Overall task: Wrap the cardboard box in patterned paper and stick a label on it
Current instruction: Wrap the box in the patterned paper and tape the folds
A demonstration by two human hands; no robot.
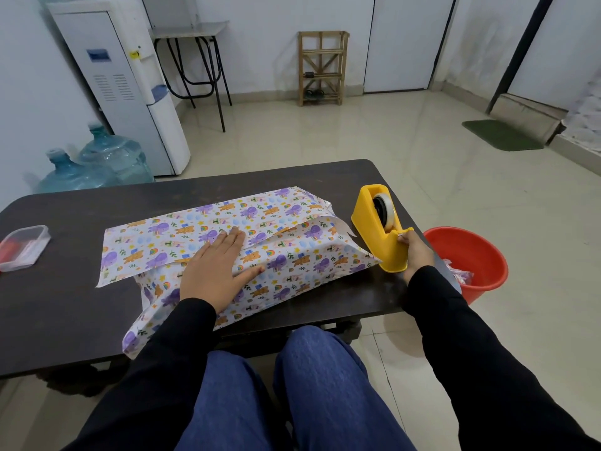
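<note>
Denim-clad knees (pixel 312 385) sit below the surface (pixel 65 314). The left hand (pixel 216 268) lies flat, fingers spread, pressing the overlapped patterned paper (pixel 292 252) onto the cardboard box hidden beneath its palm. The right hand (pixel 418 252) pinches the cutter end of the yellow tape dispenser (pixel 374 219). The seam looks untaped, the ends are unfolded, and no label is visible.

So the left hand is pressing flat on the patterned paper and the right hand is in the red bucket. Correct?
Not quite. The right hand isn't in the red bucket; it grips the cutter end of the yellow tape dispenser on the table. The left hand does press flat on the patterned paper, as the head view shows.
</note>
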